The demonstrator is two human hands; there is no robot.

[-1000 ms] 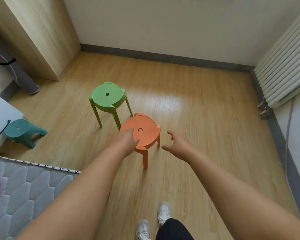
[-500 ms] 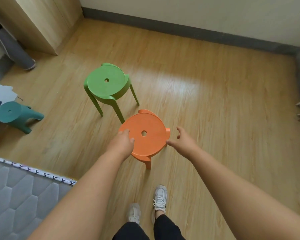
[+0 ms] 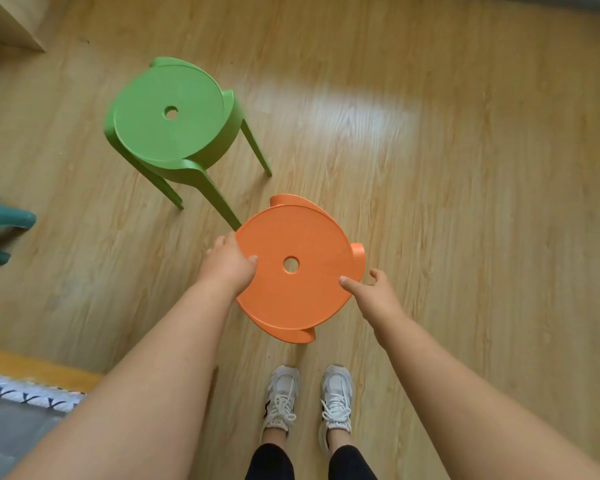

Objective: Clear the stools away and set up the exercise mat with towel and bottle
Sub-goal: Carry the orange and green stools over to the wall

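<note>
An orange stool (image 3: 309,244) with a round seat and a centre hole stands on the wooden floor just in front of my feet. My left hand (image 3: 227,263) grips the seat's left rim, thumb on top. My right hand (image 3: 371,294) holds the right rim, thumb on the seat and fingers curled past the edge. A green stool (image 3: 168,114) of the same shape stands behind it to the left, apart from the orange one. No mat, towel or bottle is in view.
A teal stool (image 3: 0,223) lies on its side at the left edge. A wooden cabinet corner (image 3: 4,19) sits top left. A grey quilted mattress with a patterned border (image 3: 21,400) fills the bottom left. Open floor (image 3: 465,202) spreads to the right.
I have stepped closer and tilted my head down. Both hands have closed onto the orange stool's seat rim, where before they only reached toward and touched it.
</note>
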